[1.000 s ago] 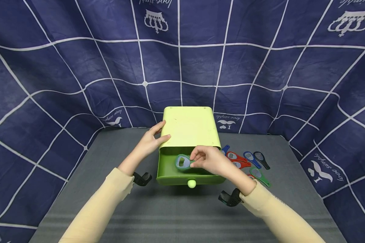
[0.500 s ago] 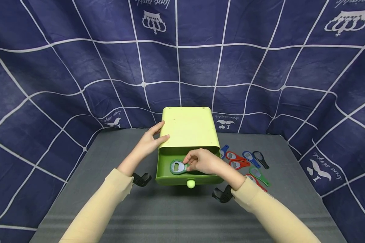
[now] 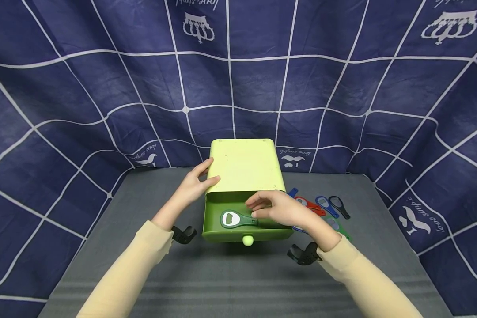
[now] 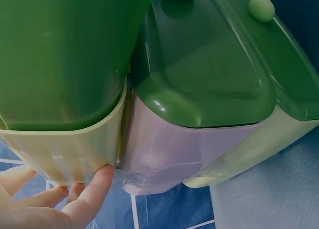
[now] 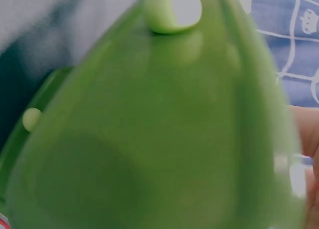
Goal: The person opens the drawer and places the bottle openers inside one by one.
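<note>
Rests the left hand point(image 3: 192, 185) against a pale yellow-green, round-cornered box point(image 3: 244, 165), thumb at the near left edge of the top, fingers along the side, spread wide from the thumb. Holds the right hand point(image 3: 280, 207) over the open, dark-green drawer point(image 3: 218, 207) of that box, fingers curved, a narrow gap between fingertips and thumb. Just left of the right thumb, flat on the drawer floor: a green-handled bottle opener point(image 3: 240, 220) with a bright, slotted oval insert, handle toward the hand. Impossible to tell contact from a near miss between thumb and handle end. Nearer the wearer than the right hand: a round, lime-green knob point(image 3: 247, 240) on the drawer front. To the right of the right hand, on the grey tabletop point(image 3: 238, 287): a red opener point(image 3: 311, 206), a blue opener point(image 3: 325, 206), a black opener point(image 3: 339, 206) and, partly behind the forearm, a green opener point(image 3: 343, 232). Beside the left hand in the left wrist view: a lilac-tinted unit point(image 4: 174, 154) with a closed green drawer. Beyond both hands: deep-blue cloth point(image 3: 258, 84) with white grid lines.
</note>
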`<state>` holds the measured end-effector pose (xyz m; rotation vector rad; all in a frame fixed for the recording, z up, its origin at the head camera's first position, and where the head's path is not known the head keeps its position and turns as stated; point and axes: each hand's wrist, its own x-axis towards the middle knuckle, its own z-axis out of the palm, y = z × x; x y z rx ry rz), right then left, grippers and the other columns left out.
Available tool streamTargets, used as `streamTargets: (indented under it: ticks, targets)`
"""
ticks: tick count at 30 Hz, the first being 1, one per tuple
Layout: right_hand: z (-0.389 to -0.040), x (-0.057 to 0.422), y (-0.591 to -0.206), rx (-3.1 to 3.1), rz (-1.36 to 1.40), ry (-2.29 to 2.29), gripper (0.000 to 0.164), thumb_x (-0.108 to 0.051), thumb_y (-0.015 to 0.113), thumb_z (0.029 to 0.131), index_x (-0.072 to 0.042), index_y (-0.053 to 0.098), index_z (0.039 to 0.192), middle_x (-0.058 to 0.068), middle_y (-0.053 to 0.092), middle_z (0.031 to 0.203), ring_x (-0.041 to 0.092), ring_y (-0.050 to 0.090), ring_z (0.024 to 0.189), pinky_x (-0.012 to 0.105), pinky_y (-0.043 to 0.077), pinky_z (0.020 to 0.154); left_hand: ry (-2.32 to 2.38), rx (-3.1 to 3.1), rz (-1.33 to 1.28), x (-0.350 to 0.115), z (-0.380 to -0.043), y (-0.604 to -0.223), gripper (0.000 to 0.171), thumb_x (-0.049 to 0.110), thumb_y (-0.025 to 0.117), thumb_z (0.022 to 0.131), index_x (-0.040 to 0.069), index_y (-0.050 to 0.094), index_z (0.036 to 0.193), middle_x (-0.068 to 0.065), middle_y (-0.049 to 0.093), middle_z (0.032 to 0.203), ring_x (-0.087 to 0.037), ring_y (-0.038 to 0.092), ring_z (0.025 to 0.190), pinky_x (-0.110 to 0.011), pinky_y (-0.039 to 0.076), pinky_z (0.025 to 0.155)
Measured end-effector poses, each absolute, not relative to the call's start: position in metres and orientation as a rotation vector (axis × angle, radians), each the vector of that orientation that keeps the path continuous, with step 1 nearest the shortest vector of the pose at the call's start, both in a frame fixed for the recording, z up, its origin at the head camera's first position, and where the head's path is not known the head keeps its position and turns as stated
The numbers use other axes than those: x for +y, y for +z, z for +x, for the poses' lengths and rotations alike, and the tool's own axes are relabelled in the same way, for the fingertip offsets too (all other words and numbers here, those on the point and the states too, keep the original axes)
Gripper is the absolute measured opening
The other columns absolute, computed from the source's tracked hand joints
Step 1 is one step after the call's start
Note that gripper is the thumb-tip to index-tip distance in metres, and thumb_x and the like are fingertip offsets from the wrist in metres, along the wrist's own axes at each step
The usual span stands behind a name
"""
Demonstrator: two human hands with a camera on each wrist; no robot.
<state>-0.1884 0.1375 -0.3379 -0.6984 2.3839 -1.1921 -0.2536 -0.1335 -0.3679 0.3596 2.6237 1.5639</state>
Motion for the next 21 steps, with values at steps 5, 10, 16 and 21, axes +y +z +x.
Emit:
streamTargets:
  ticks: [5, 10, 16, 21]
  targets:
    - [-0.184, 0.162, -0.328, 2.419, -0.691, -1.295, 0.032, -0.016, 0.064, 0.096, -0.001, 0.064, 0.125, 0.015, 0.068, 0.121, 0.023, 0.066, 0.110, 0.031, 0.054, 0.091, 1.562, 2.633, 0.357, -0.133, -0.255, -0.369, 0.071, 0.024, 0.065, 0.095, 0.009, 0.030, 0.156, -0.014, 0.024, 0.162, -0.037, 0.034, 0.143, -0.049, 0.030, 0.117]
    - [-0.185, 0.192, -0.324, 2.492, -0.577, -1.451, 0.034, -0.017, 0.066, 0.095, 0.001, 0.064, 0.124, 0.017, 0.069, 0.119, 0.016, 0.070, 0.103, 0.023, 0.055, 0.083, 1.572, 2.635, 0.355, -0.133, -0.253, -0.367, 0.071, 0.023, 0.065, 0.095, 0.009, 0.031, 0.155, -0.013, 0.026, 0.162, -0.037, 0.035, 0.143, -0.049, 0.031, 0.117]
    - [-0.189, 0.227, -0.341, 2.568, -0.287, -1.434, 0.040, -0.027, 0.066, 0.096, -0.003, 0.063, 0.127, 0.015, 0.070, 0.120, 0.010, 0.069, 0.099, 0.022, 0.055, 0.077, 1.562, 2.633, 0.357, -0.133, -0.253, -0.367, 0.072, 0.024, 0.065, 0.095, 0.010, 0.030, 0.156, -0.013, 0.025, 0.162, -0.037, 0.034, 0.143, -0.049, 0.031, 0.117]
    - [-0.194, 0.245, -0.373, 2.633, -0.168, -1.346, 0.040, -0.027, 0.065, 0.096, -0.001, 0.062, 0.127, 0.018, 0.068, 0.120, 0.023, 0.068, 0.103, 0.028, 0.055, 0.081, 1.554, 2.635, 0.345, -0.133, -0.253, -0.368, 0.072, 0.025, 0.065, 0.095, 0.010, 0.030, 0.156, -0.013, 0.027, 0.162, -0.037, 0.034, 0.143, -0.050, 0.031, 0.117]
